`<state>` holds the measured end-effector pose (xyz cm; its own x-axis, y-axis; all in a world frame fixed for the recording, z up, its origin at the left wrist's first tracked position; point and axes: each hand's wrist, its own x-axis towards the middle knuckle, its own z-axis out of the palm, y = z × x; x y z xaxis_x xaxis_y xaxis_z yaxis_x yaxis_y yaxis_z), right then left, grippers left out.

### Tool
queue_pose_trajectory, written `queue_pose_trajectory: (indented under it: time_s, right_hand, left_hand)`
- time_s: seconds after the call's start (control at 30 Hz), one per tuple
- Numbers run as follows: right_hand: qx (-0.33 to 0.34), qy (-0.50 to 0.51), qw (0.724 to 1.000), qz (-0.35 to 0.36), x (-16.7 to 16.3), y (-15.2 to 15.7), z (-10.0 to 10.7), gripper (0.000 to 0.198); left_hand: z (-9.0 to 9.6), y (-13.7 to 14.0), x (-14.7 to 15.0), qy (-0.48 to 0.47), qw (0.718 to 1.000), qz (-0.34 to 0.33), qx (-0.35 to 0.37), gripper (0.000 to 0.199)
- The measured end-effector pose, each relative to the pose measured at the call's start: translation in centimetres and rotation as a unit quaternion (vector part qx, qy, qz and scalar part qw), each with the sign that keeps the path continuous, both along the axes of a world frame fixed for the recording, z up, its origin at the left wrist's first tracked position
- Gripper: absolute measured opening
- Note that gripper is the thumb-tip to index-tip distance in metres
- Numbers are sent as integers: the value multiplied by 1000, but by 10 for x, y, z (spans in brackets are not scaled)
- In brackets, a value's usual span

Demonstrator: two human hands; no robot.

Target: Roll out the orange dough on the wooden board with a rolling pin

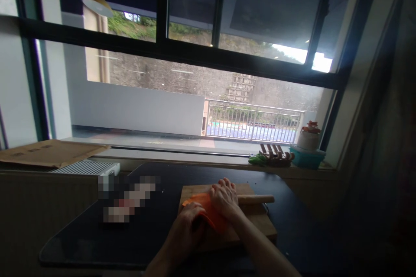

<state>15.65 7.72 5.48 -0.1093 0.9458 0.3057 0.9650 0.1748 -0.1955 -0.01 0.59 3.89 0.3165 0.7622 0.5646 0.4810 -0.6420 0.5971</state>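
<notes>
A soft orange sheet, probably a cloth (214, 217), lies bunched on a wooden board (260, 223). My left hand (190, 220) is closed round its near left edge, the fingers curled and partly hidden from me. Pressed down on its far right part is my right hand (225, 197), fingers bent over and close together. A pale wooden rolling pin (256, 199) rests on the board just right of that hand. Its left end is hidden behind the hand, and I cannot tell whether the two touch.
The board sits on a dark table (146, 242). To the left is a blurred-out item (130, 201). A brown envelope (48, 152) lies beyond the table's left side. On the windowsill stand a teal box (307, 156) and a brown rack-like object (276, 156) beside something green.
</notes>
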Motion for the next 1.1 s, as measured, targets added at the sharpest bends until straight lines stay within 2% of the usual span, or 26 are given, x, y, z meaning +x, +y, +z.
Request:
queue_pose_trajectory:
  time_s: [0.13, 0.23, 0.53, 0.83, 1.1]
  right_hand:
    - [-30, -2, 999, -16, -2, 27, 10, 36]
    - [-39, -5, 999, -23, -3, 34, 15, 37]
    - [-7, 0, 1000, -7, -2, -6, 0, 40]
    - [-38, 3, 999, -21, -3, 36, 11, 38]
    - [-16, 6, 1000, -10, -3, 7, -1, 39]
  left_hand:
    - [-1, 0, -1, 6, 1000, 5, -2, 14]
    - [-1, 0, -1, 12, 1000, 7, -1, 14]
    - [1, -1, 0, 16, 1000, -2, 5, 12]
    - [-1, 0, -2, 33, 999, 9, -4, 13]
    - [-1, -1, -1, 28, 1000, 4, 11, 12]
